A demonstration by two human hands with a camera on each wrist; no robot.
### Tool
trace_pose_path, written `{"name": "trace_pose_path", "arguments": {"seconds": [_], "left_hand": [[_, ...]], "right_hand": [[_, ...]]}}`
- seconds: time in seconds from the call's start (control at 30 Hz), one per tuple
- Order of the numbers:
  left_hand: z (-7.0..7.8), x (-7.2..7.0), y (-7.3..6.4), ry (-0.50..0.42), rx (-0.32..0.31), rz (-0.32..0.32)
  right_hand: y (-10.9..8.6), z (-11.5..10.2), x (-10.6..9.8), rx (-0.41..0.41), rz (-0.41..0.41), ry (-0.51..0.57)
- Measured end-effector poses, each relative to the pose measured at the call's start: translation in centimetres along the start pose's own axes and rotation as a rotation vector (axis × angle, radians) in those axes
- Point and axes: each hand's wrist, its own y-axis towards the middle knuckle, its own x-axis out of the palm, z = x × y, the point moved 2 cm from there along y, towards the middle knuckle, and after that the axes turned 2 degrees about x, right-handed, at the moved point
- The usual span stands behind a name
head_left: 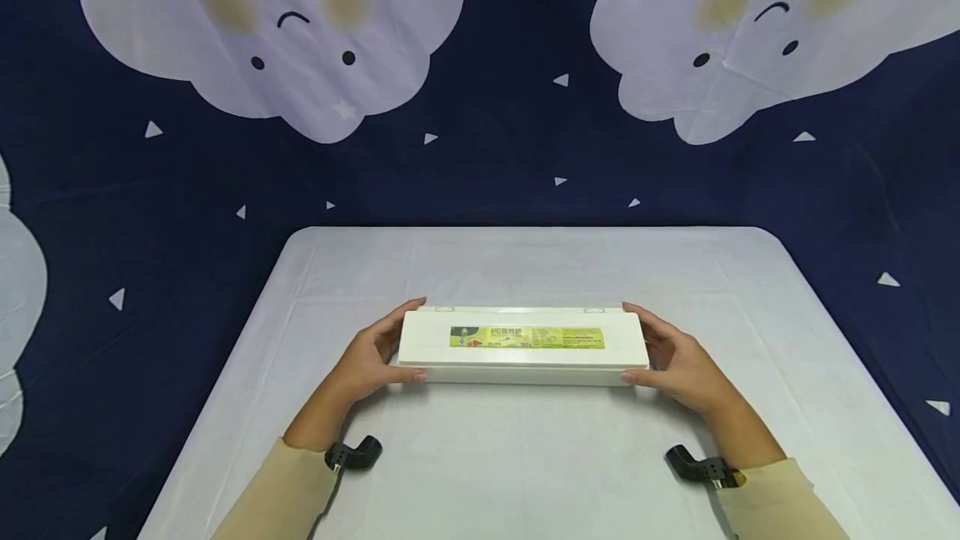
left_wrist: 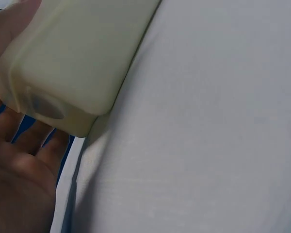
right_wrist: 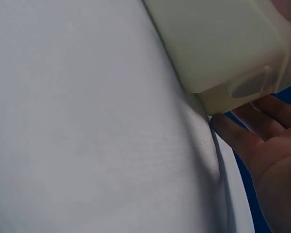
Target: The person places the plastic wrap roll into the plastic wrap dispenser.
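A long white cling film box [head_left: 525,357] with a yellow-green label [head_left: 527,337] lies crosswise on the white table, its lid down. My left hand [head_left: 369,363] grips its left end, the thumb on the front side and the fingers round the back. The right hand [head_left: 686,367] holds the opposite end in the same way. In the left wrist view, the box's end [left_wrist: 82,58] shows an oval recess, with fingers of the left hand [left_wrist: 24,165] beside it. A matching recess appears on the box [right_wrist: 218,48] in the right wrist view, near the right hand [right_wrist: 276,155].
White cloth covers the table [head_left: 525,457], which has rounded far corners. Behind it hangs a dark blue curtain [head_left: 510,148] with clouds and small triangles. A black wrist camera is strapped near each sleeve, the left one [head_left: 356,452] and the right one [head_left: 697,465].
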Motion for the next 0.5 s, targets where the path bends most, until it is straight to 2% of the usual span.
{"name": "trace_pose_path", "arguments": {"seconds": [0.5], "left_hand": [[-0.06,-0.56,0.61,0.047,-0.004,-0.012]], "right_hand": [[0.24,0.02,0.13,-0.031,-0.029,0.021]]}}
